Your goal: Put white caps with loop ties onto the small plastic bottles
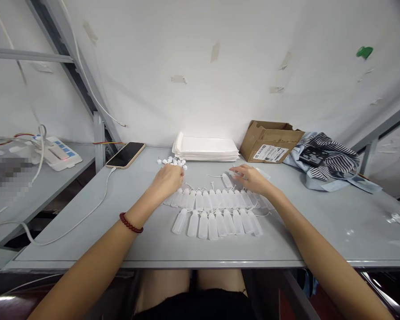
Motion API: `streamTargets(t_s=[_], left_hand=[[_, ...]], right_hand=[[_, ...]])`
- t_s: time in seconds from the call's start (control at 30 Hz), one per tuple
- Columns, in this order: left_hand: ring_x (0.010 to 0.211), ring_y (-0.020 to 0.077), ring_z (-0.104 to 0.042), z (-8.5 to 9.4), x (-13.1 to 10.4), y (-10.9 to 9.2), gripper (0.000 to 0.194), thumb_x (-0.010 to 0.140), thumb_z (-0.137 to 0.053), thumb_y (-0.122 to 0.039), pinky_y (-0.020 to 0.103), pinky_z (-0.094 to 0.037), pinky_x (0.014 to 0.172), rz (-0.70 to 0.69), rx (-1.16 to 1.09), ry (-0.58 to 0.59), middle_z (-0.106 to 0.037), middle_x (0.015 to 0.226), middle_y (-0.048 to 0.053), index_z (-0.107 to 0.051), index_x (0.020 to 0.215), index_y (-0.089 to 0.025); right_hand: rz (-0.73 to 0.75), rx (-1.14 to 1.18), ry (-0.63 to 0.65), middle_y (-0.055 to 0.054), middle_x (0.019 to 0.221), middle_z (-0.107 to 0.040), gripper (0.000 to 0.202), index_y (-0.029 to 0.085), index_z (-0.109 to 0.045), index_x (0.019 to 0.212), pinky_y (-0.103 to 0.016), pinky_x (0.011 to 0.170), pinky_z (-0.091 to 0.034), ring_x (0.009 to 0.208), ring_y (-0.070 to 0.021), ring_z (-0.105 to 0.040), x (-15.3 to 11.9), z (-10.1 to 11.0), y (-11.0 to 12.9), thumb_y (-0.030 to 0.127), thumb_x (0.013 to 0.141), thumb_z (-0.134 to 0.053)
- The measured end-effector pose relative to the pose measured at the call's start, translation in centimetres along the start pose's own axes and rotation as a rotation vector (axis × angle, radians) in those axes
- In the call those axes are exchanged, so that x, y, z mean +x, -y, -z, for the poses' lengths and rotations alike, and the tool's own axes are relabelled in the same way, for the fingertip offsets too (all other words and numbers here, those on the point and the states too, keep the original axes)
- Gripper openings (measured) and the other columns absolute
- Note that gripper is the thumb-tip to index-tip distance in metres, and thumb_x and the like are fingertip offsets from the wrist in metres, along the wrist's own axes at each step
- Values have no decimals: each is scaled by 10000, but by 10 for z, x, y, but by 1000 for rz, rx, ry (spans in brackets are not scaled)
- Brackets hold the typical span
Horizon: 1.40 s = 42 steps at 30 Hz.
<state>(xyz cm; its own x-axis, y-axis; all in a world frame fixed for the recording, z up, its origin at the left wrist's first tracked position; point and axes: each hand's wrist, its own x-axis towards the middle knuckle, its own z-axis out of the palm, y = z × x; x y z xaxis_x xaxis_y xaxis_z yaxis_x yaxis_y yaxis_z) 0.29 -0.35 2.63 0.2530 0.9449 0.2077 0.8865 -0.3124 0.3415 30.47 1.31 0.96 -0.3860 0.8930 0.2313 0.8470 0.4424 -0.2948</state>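
My left hand [169, 178] is closed in a fist-like curl at the near side of a small pile of white caps [169, 161]; whatever its fingers may hold is hidden. My right hand [252, 178] has its fingers stretched out and slightly apart, just right of a loose translucent squeeze bottle [226, 180]. Whether the fingertips touch that bottle I cannot tell. Below both hands lie two rows of small translucent bottles with thin tips, a far row [213, 200] and a near row [212, 226]. My right hand partly covers the far row's right end.
Behind the bottles is a stack of white sheets or trays [206, 149]. An open cardboard box [270, 141] stands to its right, beside a striped cloth bundle [336, 160] with a dark device. A charging phone [126, 155] lies at left, its white cable [96, 206] crossing the table.
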Motion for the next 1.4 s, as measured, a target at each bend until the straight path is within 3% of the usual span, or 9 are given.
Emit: streamTargets(t_s=[0.27,0.5,0.63,0.73,0.83,0.97,1.17,1.4], left_hand=[[795,293,-629,3,-1,-6,212,729,-505,-120,356,-461,679,41,81,41,-680,706,111,-709,718,-175],[861,293,-629,1,4,-4,191,663,-524,-96,399,-474,753,37,-96,-23,-693,826,105,-673,765,-158],[781,209,-654,6,3,-13,137,713,-581,-217,324,-513,715,54,-297,-53,-703,828,61,-654,813,-157],[785,169,-654,11,-3,-27,183,722,-650,-297,289,-519,729,54,-664,-53,-701,856,51,-641,831,-149],[843,163,-636,12,-9,-41,251,665,-746,-282,308,-497,806,75,-1095,-42,-680,868,39,-645,851,-147],[860,149,-618,7,-16,-54,326,672,-765,-259,313,-478,842,79,-1329,-19,-657,881,29,-653,961,-155],[836,141,-615,2,-20,-60,229,697,-748,-259,291,-484,809,64,-1313,-25,-656,848,19,-675,885,-151],[802,146,-632,3,-20,-56,209,703,-745,-281,279,-501,757,28,-1201,32,-669,827,21,-671,842,-143]], right_hand=[[45,-16,0,-103,976,-676,295,197,-690,1079,-354,792,-499,844,-232,-643,4,-2,4,144,833,-537],[51,22,-156,-116,1027,-692,270,179,-693,1053,-407,817,-494,958,-274,-622,4,-1,4,159,853,-512],[45,101,-308,-103,1019,-695,246,191,-681,1052,-377,720,-517,942,-253,-618,0,6,18,220,870,-516],[23,343,-432,-69,986,-708,199,212,-693,995,-350,676,-528,889,-224,-629,-8,10,38,278,838,-589],[-42,585,-431,-45,983,-708,192,229,-702,954,-347,693,-541,910,-217,-635,-15,12,61,331,802,-643],[-76,783,-334,-38,935,-714,193,228,-715,909,-326,645,-545,833,-202,-647,-22,10,85,350,762,-689],[-49,843,-252,-44,957,-710,196,231,-708,920,-345,676,-545,869,-210,-645,-27,1,97,355,770,-687],[59,678,-350,-43,946,-710,137,221,-677,935,-312,670,-520,865,-186,-642,-29,-3,96,285,817,-651]])
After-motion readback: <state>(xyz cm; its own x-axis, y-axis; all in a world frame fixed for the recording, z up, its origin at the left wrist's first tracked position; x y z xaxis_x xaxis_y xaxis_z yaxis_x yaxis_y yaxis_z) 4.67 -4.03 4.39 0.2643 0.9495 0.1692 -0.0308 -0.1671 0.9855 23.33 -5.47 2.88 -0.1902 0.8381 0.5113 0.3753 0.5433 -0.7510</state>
